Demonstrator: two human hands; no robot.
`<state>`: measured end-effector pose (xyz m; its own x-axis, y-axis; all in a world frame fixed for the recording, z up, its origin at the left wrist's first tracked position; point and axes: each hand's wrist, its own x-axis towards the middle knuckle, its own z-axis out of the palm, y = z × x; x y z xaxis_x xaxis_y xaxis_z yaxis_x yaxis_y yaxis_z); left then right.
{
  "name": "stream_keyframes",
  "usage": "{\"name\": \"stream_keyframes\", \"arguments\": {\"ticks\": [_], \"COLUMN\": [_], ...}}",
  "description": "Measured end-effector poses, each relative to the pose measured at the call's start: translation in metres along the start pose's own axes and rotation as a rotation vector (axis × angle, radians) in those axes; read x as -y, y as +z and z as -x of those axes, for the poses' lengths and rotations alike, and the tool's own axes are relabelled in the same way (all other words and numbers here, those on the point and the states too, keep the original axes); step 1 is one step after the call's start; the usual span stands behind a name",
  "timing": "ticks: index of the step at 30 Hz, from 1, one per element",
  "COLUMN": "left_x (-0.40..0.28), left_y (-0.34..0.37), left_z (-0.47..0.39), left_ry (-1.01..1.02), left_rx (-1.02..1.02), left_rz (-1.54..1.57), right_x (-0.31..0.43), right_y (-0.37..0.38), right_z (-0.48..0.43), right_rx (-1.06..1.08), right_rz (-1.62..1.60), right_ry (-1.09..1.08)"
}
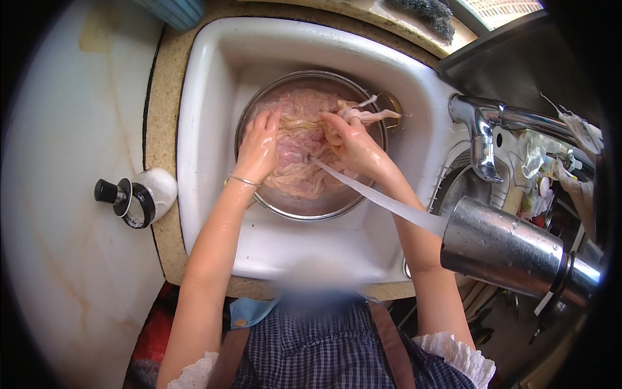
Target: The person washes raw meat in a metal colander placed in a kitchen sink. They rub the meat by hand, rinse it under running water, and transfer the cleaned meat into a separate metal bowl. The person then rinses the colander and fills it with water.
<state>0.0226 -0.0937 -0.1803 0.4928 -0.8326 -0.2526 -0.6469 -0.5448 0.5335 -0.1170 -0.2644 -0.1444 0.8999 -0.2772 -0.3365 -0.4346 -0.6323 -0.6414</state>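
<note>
A round metal pot (286,212) with brass-coloured handles sits in the white sink. Raw, pale pink folded offal (303,182) that looks like intestines fills it, partly under water. My left hand (260,141) rests at the pot's left side, fingers slightly apart over the offal and gripping nothing that I can see. At the right side, my right hand (357,143) has its fingers closed around a bunch of offal strands (357,115). Some strands stick out over the rim by the right handle (392,109). A stream of water (376,194) runs past my right wrist into the pot.
The water leaves a metal faucet (505,248) at the right. A second chrome tap (483,141) stands on the rim of the white sink (204,121). A glass jar with a black lid (143,197) is on the left counter edge. A steel scouring pad (430,17) lies on the back ledge.
</note>
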Motion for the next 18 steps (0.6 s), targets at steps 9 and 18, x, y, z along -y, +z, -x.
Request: {"name": "stream_keyframes", "arguments": {"ticks": [9,18], "left_x": [-0.001,0.024], "left_y": [0.069,0.048], "left_z": [-0.048,-0.051], "left_ry": [0.138,-0.134], "left_rx": [0.016,0.332], "left_rz": [-0.046,-0.167], "right_x": [-0.015,-0.041], "right_y": [0.127,0.084], "right_z": [-0.044,0.009], "right_rx": [-0.701,-0.374], "right_rz": [-0.256,-0.094], "right_ry": [0.219,0.604]}}
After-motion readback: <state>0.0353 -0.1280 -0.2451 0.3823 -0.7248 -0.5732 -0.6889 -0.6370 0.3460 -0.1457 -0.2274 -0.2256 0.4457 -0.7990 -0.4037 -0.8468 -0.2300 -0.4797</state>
